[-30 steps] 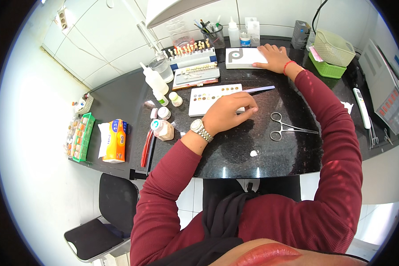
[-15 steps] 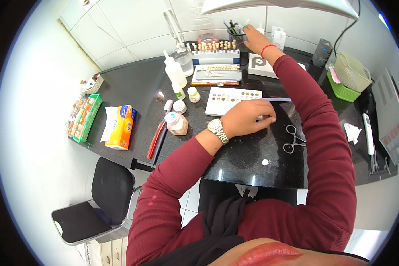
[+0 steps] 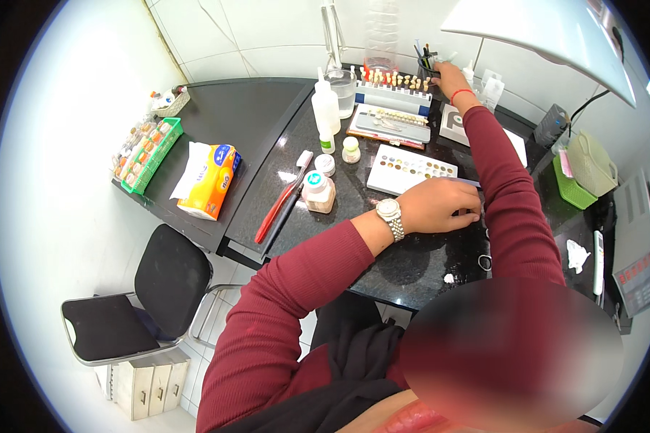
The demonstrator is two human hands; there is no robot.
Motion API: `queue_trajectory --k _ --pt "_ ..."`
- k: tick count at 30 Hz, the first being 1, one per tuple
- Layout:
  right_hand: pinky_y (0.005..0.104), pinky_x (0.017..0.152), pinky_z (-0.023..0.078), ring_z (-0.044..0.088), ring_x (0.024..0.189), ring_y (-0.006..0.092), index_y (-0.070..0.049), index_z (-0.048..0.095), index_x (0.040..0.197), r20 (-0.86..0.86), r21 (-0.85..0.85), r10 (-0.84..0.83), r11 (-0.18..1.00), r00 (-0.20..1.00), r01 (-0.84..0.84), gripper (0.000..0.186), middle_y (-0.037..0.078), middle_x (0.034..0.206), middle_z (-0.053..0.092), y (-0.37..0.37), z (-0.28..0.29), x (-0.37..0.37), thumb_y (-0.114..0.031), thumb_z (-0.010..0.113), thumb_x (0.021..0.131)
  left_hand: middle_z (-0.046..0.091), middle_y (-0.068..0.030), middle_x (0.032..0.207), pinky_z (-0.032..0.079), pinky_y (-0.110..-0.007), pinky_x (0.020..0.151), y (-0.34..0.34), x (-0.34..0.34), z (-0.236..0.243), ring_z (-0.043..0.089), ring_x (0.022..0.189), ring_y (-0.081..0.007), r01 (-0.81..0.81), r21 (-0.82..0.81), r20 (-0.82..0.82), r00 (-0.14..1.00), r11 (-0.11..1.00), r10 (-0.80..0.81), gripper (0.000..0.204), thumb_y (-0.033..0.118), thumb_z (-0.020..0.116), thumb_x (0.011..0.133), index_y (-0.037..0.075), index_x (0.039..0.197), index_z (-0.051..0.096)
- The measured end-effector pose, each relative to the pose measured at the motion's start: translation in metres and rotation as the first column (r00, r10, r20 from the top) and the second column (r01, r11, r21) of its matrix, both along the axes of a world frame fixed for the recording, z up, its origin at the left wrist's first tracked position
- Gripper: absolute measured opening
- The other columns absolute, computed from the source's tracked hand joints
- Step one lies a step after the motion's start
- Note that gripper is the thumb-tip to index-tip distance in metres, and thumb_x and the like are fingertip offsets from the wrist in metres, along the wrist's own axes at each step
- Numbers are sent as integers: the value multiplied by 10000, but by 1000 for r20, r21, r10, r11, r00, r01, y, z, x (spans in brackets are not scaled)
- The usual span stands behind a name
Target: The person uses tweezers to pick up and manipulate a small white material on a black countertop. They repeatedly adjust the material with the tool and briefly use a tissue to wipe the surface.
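My left hand [image 3: 440, 205], with a wristwatch [image 3: 388, 209], rests near the front of a white palette [image 3: 409, 172] holding rows of coloured dots. Its fingers are curled together; whatever they may hold is hidden. A thin pale-blue stick [image 3: 469, 182] shows just beyond the knuckles. At the far side, my right hand [image 3: 452, 78] reaches to a dark cup of pens and brushes [image 3: 425, 66]. Its fingertips touch the rim area, and their grip is too small to make out. Beside my right forearm, a metal ring handle [image 3: 485, 263] shows; the rest of that tool is hidden.
Tooth shade guides [image 3: 393, 90], a white squeeze bottle [image 3: 326, 108], small jars [image 3: 318, 192] and a red-handled toothbrush [image 3: 282, 202] stand or lie left of the palette. Further left are a tissue pack [image 3: 211, 180] and a green basket [image 3: 152, 155]. A white lamp [image 3: 542, 40] overhangs the back right.
The view has shifted, so the desk appears further right and more of the left side shows. My right hand remains at the pen cup; my left hand stays curled by the palette.
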State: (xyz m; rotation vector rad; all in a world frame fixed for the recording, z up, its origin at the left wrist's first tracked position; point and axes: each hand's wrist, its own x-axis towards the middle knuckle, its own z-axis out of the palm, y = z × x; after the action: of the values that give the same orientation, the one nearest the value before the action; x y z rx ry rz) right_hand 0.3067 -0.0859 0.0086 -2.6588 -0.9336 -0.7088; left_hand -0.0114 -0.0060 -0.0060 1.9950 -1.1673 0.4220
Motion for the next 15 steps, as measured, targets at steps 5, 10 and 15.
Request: queue_trajectory --k 5,10,15 --pt "460 879 486 603 1015 398 -24 625 1052 51 9 44 999 998 -45 261 204 1032 628 4 15 -2 -130 713 831 636 -86 866 527 -370 710 -1 -3 2 652 800 -256 22 11 -44 999 1000 -22 88 141 653 866 59 897 661" --pt "455 896 485 603 1043 393 -41 640 1067 37 36 -3 999 999 2 266 205 1047 637 14 61 -20 -167 710 844 627 -88 846 526 -370 711 2 -3 2 653 798 -250 -7 33 -40 999 999 8 100 152 653 868 56 893 658" --pt "459 876 497 640 996 383 -39 659 1078 79 15 -12 1000 997 11 279 202 1013 680 6 97 -29 -198 705 853 653 -98 889 528 -378 730 2 -3 2 654 822 -282 -24 26 23 999 999 24 117 160 650 870 47 899 662"
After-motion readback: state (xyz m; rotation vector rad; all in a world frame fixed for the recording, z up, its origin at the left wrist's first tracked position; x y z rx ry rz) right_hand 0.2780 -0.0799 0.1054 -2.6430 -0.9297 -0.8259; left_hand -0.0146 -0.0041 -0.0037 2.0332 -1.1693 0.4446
